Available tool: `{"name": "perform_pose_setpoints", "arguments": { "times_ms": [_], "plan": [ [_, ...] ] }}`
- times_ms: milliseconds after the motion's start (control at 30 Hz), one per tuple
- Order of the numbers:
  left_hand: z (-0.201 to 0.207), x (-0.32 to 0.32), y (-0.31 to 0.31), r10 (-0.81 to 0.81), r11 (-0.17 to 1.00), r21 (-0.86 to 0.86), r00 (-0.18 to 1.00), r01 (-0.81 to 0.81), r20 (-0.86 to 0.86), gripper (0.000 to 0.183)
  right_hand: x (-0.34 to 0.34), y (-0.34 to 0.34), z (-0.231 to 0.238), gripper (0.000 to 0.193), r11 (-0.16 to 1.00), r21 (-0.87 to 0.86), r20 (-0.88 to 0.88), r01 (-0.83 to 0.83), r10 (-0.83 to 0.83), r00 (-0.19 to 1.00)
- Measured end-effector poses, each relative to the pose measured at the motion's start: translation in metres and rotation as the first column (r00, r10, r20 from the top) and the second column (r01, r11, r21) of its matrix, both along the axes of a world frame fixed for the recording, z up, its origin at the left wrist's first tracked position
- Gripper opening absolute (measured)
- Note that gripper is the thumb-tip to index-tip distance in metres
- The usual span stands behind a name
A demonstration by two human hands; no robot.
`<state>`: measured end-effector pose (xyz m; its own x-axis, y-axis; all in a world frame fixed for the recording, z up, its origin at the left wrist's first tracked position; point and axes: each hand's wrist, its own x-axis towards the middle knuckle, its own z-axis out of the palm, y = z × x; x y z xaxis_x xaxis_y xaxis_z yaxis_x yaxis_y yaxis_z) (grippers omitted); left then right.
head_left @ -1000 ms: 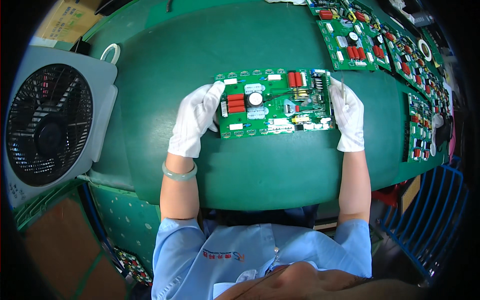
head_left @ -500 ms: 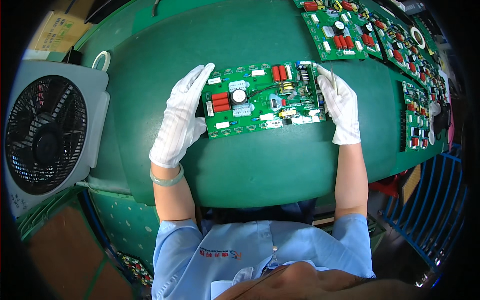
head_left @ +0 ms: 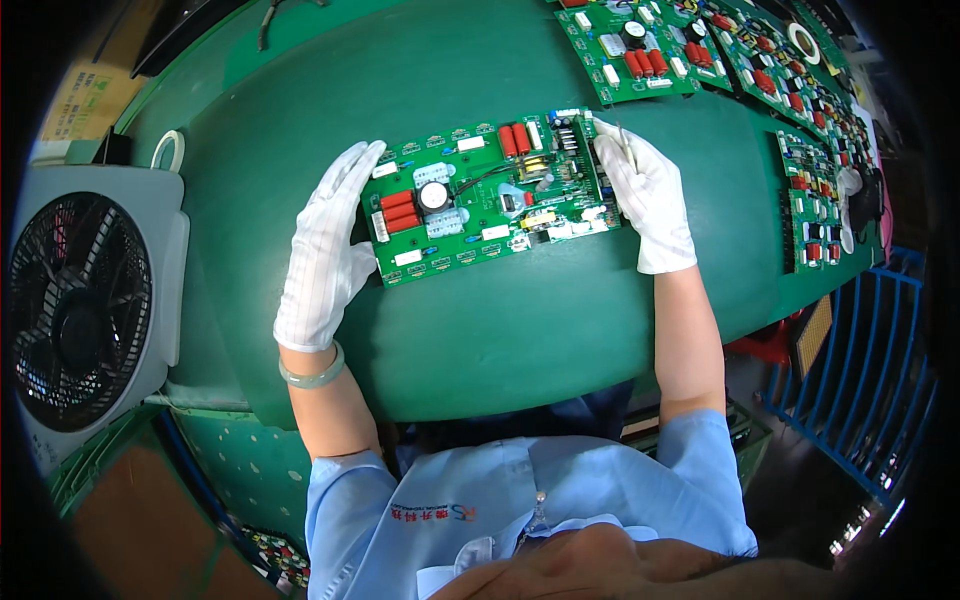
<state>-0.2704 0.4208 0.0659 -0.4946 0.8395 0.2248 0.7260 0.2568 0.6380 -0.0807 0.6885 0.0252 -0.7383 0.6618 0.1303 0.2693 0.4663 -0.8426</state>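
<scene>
A green circuit board (head_left: 480, 215) lies in front of me on the green mat, turned slightly so its right end sits farther away. It bears red cylinders, white blocks, a round black part with a white top and a smaller upright board along its right end. My left hand (head_left: 322, 255), in a white glove, grips the left edge, thumb at the near corner and fingers along the far one. At the right end, my gloved right hand (head_left: 652, 205) holds the edge. Slim tweezers (head_left: 626, 146) stick up from its fingers; their lower part is hidden.
A grey box fan (head_left: 85, 300) stands at the left, a white ring (head_left: 168, 150) behind it. More populated circuit boards (head_left: 640, 50) lie at the far right, with a roll of tape (head_left: 803, 43) among them. A blue rack (head_left: 850, 380) stands beyond the table's right edge.
The whole view has swung, so the board, hands and surroundings appear farther left and slightly turned. Both hands keep their hold on the board's ends.
</scene>
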Motion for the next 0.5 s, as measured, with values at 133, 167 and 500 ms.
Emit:
{"name": "perform_pose_setpoints", "arguments": {
  "times_ms": [133, 167, 500],
  "plan": [
    [0.002, 0.001, 0.000, 0.021, 0.999, -0.033, 0.999, -0.022, -0.028, 0.084, 0.000, 0.001, 0.004, 0.031, 1.000, -0.010, 0.082, 0.005, -0.005, 0.997],
    [0.003, 0.002, 0.000, 0.044, 0.997, -0.060, 0.998, -0.047, -0.054, 0.082, 0.000, 0.001, 0.007, 0.032, 0.999, -0.033, 0.123, 0.013, -0.009, 0.992],
    [0.001, 0.005, -0.009, -0.269, 0.945, 0.327, 0.543, -0.011, 0.796, 0.063, 0.002, -0.001, 0.025, 0.041, 0.786, -0.617, -0.251, -0.034, -0.156, 0.955]
  ]
}}
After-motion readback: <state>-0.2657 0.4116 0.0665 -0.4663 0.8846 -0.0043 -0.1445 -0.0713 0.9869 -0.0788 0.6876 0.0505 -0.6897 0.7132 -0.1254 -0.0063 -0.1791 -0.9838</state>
